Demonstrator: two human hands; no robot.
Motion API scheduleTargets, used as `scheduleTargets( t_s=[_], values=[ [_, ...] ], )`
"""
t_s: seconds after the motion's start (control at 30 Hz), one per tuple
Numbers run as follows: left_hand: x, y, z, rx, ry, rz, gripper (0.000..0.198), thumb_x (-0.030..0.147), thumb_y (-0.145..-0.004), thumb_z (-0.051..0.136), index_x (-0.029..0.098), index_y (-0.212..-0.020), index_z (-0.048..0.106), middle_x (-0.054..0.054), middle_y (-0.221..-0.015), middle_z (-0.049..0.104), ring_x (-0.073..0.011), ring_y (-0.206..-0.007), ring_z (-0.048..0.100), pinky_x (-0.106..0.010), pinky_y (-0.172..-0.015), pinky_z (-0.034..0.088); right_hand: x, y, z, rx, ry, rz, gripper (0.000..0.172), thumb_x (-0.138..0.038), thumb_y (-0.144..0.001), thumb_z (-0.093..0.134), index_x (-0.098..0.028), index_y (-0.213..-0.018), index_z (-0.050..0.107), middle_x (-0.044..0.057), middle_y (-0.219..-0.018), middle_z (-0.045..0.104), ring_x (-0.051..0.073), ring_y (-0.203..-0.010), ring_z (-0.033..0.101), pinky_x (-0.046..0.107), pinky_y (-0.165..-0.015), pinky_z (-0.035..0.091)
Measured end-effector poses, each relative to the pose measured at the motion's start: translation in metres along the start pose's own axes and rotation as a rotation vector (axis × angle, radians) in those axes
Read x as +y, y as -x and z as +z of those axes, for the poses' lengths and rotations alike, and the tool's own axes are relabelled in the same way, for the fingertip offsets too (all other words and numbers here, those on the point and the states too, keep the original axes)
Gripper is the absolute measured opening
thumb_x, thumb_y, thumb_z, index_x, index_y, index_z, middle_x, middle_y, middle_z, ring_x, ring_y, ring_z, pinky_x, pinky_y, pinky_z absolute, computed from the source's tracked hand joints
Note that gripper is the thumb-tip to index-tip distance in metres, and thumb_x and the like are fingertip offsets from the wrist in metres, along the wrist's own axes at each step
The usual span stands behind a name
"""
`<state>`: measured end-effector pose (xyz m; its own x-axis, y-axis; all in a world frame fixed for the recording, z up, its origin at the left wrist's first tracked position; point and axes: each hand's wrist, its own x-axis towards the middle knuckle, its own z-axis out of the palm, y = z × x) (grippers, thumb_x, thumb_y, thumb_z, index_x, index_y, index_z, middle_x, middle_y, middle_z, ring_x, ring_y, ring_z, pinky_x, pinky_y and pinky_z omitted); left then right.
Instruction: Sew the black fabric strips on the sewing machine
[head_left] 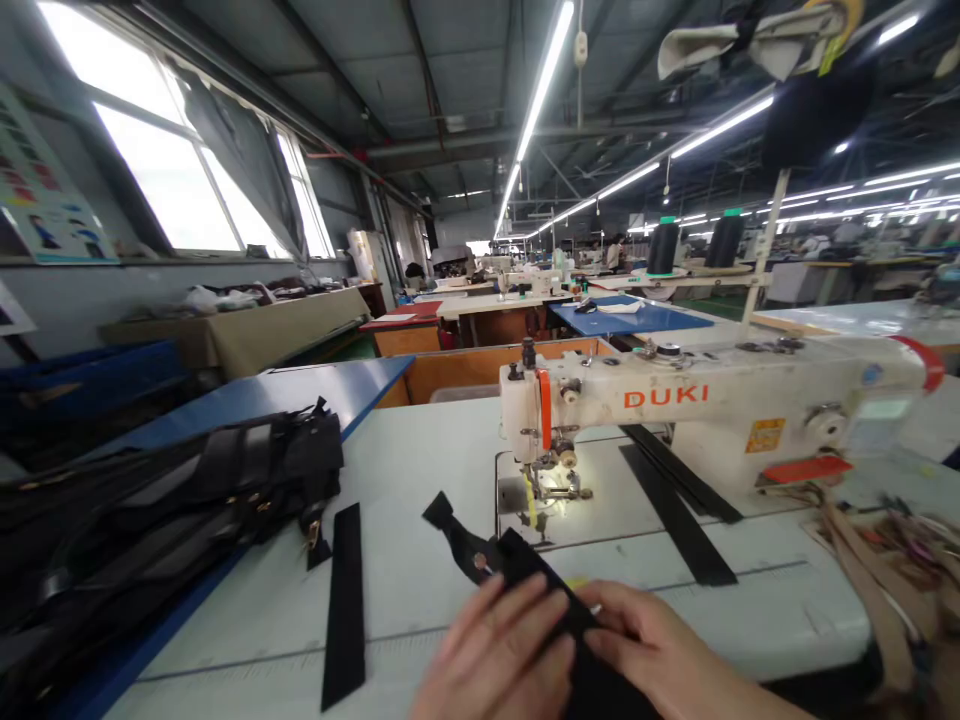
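A wide black fabric strip (600, 655) lies slanted at the table's front edge. Across its left side rests my left hand (502, 650), fingers stretched out flat on it, thumb hidden. My right hand (656, 640) pinches the strip's right edge between thumb and fingers. From beneath the strip's far end sticks out a narrow black strap (459, 540) with a small round metal piece on it. Just beyond stands a white sewing machine (600, 400) marked DUKI, its lit presser foot (559, 487) apart from the fabric.
One loose black strip (345, 600) lies on the left of the table (420, 450). A pile of black straps with metal fittings (247, 480) is at the far left. More black strips (679, 515) lie under the machine arm. Tan straps (877, 580) bunch at the right edge.
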<state>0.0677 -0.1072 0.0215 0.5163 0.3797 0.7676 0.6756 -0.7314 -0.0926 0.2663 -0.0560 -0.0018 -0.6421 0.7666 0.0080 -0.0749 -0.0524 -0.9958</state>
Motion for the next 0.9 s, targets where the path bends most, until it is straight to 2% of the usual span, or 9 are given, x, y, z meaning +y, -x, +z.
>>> scheduleTargets(
  t_s=[0.07,0.13,0.2,0.3,0.43,0.53,0.7,0.8,0.9],
  values=[
    [-0.015,-0.007,-0.023,-0.057,-0.017,-0.353,0.032,0.021,-0.092,0.056,0.025,-0.123,0.059,-0.005,-0.128,0.065,-0.0239,-0.12,0.059,-0.039,-0.102,0.048,-0.001,0.015,-0.002,-0.028,0.009,0.005,0.025,-0.042,-0.085,0.062,-0.021,-0.098,0.066,0.001,-0.08,0.064,0.021,-0.08,0.06,0.03,-0.075,0.045],
    [-0.026,-0.012,-0.037,-0.07,0.04,-0.642,0.045,0.027,-0.085,0.062,0.027,-0.129,0.054,-0.006,-0.125,0.066,-0.0264,-0.116,0.062,-0.041,-0.097,0.051,-0.004,0.025,-0.003,-0.03,0.06,0.025,0.028,-0.045,-0.086,0.06,-0.02,-0.098,0.067,0.002,-0.08,0.064,0.021,-0.079,0.061,0.031,-0.074,0.046],
    [-0.03,-0.015,-0.039,-0.128,0.185,-0.831,0.048,0.028,-0.079,0.063,0.028,-0.126,0.055,-0.003,-0.111,0.072,-0.0255,-0.107,0.067,-0.041,-0.095,0.052,-0.009,0.03,-0.002,-0.018,0.112,0.041,0.029,-0.046,-0.087,0.058,-0.02,-0.097,0.068,0.002,-0.081,0.065,0.022,-0.08,0.061,0.03,-0.073,0.047],
    [-0.027,-0.021,-0.035,-0.204,0.392,-0.999,0.041,0.028,-0.072,0.063,0.026,-0.113,0.065,0.0,-0.088,0.074,-0.0233,-0.09,0.07,-0.036,-0.09,0.053,-0.018,0.032,0.0,-0.025,0.184,0.05,0.029,-0.045,-0.088,0.057,-0.021,-0.098,0.069,0.003,-0.084,0.066,0.022,-0.084,0.061,0.03,-0.076,0.047],
    [-0.022,-0.032,-0.036,-0.196,0.537,-1.146,0.032,0.031,-0.067,0.063,0.023,-0.097,0.072,0.001,-0.076,0.07,-0.0213,-0.076,0.067,-0.028,-0.07,0.053,-0.026,0.031,0.001,-0.047,0.239,0.054,0.028,-0.043,-0.088,0.056,-0.02,-0.098,0.069,0.003,-0.088,0.067,0.022,-0.087,0.061,0.03,-0.078,0.046],
    [-0.023,-0.034,-0.039,-0.182,0.663,-1.225,0.031,0.032,-0.066,0.066,0.022,-0.094,0.073,0.001,-0.074,0.068,-0.0193,-0.073,0.065,-0.026,-0.065,0.05,-0.033,0.031,0.002,-0.062,0.225,0.075,0.026,-0.041,-0.088,0.056,-0.019,-0.094,0.069,0.004,-0.089,0.068,0.022,-0.085,0.061,0.03,-0.076,0.045],
    [-0.031,-0.023,-0.034,-0.19,0.984,-1.321,0.032,0.033,-0.065,0.072,0.017,-0.093,0.07,0.001,-0.07,0.066,-0.0145,-0.063,0.058,-0.022,-0.055,0.04,-0.045,0.029,0.002,-0.069,0.199,0.121,0.024,-0.04,-0.085,0.057,-0.02,-0.086,0.069,0.003,-0.084,0.068,0.022,-0.078,0.06,0.03,-0.07,0.043],
    [-0.031,-0.02,-0.034,-0.244,1.072,-1.327,0.033,0.037,-0.068,0.072,0.015,-0.093,0.069,0.003,-0.064,0.062,-0.0119,-0.056,0.052,-0.022,-0.055,0.035,-0.05,0.026,0.001,-0.064,0.261,0.141,0.022,-0.038,-0.084,0.057,-0.02,-0.086,0.07,0.003,-0.081,0.067,0.021,-0.076,0.058,0.029,-0.067,0.042],
    [-0.022,-0.023,-0.041,-0.398,0.973,-1.255,0.026,0.035,-0.073,0.069,0.016,-0.091,0.072,0.003,-0.066,0.063,-0.0132,-0.061,0.053,-0.022,-0.057,0.036,-0.056,0.024,0.004,-0.094,0.383,0.175,0.018,-0.029,-0.084,0.054,-0.021,-0.086,0.07,0.001,-0.079,0.066,0.019,-0.073,0.056,0.027,-0.064,0.039]
  ],
)
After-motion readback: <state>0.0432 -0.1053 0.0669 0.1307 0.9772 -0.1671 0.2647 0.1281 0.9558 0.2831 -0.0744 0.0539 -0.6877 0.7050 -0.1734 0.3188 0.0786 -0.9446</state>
